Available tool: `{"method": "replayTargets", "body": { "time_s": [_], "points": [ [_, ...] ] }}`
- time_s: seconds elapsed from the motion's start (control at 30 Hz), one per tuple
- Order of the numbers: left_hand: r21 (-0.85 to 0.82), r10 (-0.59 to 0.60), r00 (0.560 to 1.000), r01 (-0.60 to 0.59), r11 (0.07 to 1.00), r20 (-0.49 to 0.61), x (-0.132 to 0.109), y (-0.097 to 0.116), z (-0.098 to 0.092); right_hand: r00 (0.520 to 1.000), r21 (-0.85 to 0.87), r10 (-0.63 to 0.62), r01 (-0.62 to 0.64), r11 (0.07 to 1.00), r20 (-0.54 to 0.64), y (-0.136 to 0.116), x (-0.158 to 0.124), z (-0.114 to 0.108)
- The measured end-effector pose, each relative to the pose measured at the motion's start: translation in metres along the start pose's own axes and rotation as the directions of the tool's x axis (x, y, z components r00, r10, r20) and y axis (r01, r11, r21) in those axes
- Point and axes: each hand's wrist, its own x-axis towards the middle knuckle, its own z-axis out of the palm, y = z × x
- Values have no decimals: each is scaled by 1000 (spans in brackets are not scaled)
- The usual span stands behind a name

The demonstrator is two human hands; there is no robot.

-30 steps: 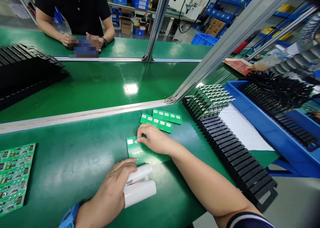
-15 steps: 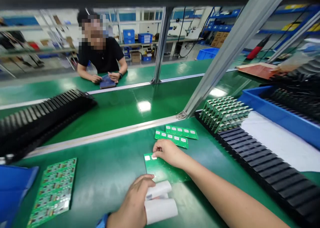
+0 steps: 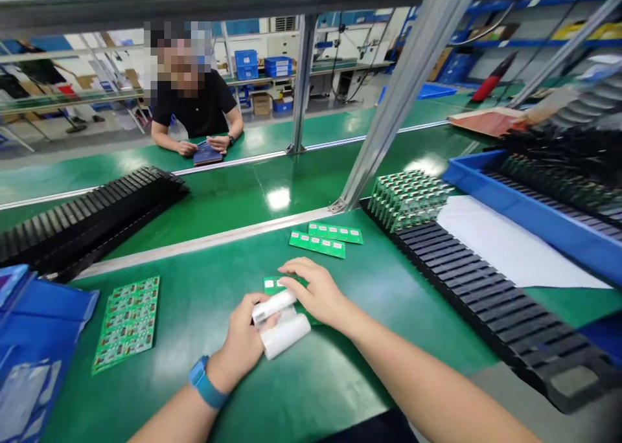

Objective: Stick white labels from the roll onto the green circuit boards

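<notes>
My left hand (image 3: pixel 243 339) is closed around a white roll of label backing (image 3: pixel 280 321), which rests on the green table in front of me. My right hand (image 3: pixel 315 291) lies with fingers curled over a green circuit board panel (image 3: pixel 272 283) that carries small white labels, and its fingertips touch the top of the roll. The board is mostly covered by both hands and the roll. Just beyond lie two green board strips (image 3: pixel 324 239) with white labels on them.
A populated green panel (image 3: pixel 129 321) lies at left beside a blue bag (image 3: pixel 34 339). Black slotted racks stand at left (image 3: pixel 92 219) and at right (image 3: pixel 486 300), the right one holding several boards (image 3: pixel 408 197). Blue bin (image 3: pixel 529 210) at right. A person (image 3: pixel 194 106) sits across the conveyor.
My left hand moved the roll up onto the board toward my right hand, which drew back over the board. The camera lifted and now shows the person opposite.
</notes>
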Motion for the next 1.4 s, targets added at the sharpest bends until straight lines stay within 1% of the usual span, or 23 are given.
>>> {"method": "replayTargets", "body": {
  "time_s": [0.03, 0.1, 0.2, 0.27, 0.33, 0.5, 0.63, 0.73, 0.9, 1.03, 1.23, 1.4],
  "points": [
    [-5, -9, 1000, 9, 1000, 1, 0, 0, 0, 998, 1, -60, 60, 998, 14, -5, -5, 0],
    [-17, -19, 1000, 19, 1000, -2, 0, -1, 1, 982, -43, -170, 174, 984, 81, -14, -12, 1],
    [-42, -19, 1000, 18, 999, -25, 0, -3, 4, 951, -115, -255, 277, 954, 178, -20, -16, 8],
    [-55, -9, 1000, 8, 998, -18, 0, -7, 7, 938, -153, -269, 305, 940, 219, -22, -16, 14],
    [-63, -2, 1000, 3, 998, 12, 1, -11, 10, 931, -194, -265, 316, 929, 250, -22, -15, 19],
    [-82, -34, 995, 41, 996, 90, 3, -13, 13, 925, -232, -227, 303, 924, 303, -22, -15, 25],
    [-112, -63, 989, 78, 991, 133, 6, -6, 10, 928, -233, -232, 304, 924, 291, -21, -16, 26],
    [-104, -78, 989, 92, 990, 128, 7, -3, 8, 925, -235, -267, 332, 913, 270, -21, -17, 26],
    [-103, -78, 992, 88, 991, 103, 7, -5, 7, 928, -268, -289, 347, 899, 233, -21, -18, 28],
    [-132, -104, 989, 118, 984, 109, 8, -6, 9, 928, -286, -295, 354, 891, 229, -23, -18, 28],
    [-156, -147, 983, 163, 974, 111, 9, -4, 8, 939, -240, -305, 336, 911, 156, -24, -17, 31],
    [-167, -163, 979, 182, 969, 121, 10, -4, 8, 935, -244, -309, 345, 907, 171, -17, -19, 34]
  ]
}}
